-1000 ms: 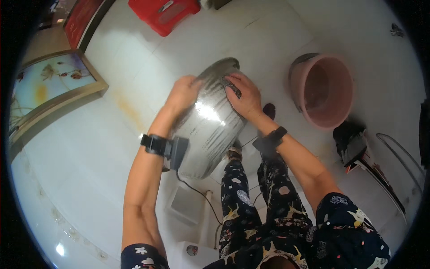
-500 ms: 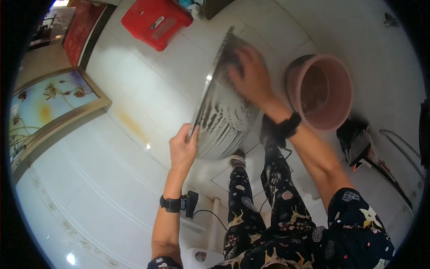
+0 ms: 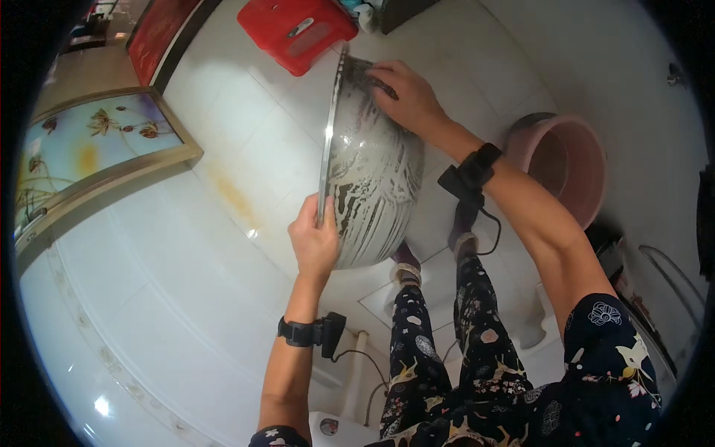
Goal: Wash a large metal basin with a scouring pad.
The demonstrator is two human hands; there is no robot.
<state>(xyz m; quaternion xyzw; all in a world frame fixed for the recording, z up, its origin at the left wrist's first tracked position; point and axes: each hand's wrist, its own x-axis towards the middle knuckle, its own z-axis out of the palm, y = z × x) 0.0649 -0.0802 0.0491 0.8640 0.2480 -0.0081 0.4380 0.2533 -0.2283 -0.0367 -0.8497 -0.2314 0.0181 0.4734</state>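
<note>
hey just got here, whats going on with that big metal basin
A person is holding the metal basin tipped on its side. The left hand grips its rim, while the right hand holds a dark scrubber against the outside near the top. Whitish, foamy-looking streaks cover the outer wall. A pink bucket stands to the right, and a red stool is beyond the basin.

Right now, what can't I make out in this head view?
All in the head view:
Inside of the metal basin: turned away, hidden by its own wall.
Full shape of the dark pad: partly covered by the right hand.
Red stool: cut off by the upper edge.
Pink bucket: partly behind the right forearm.
</note>
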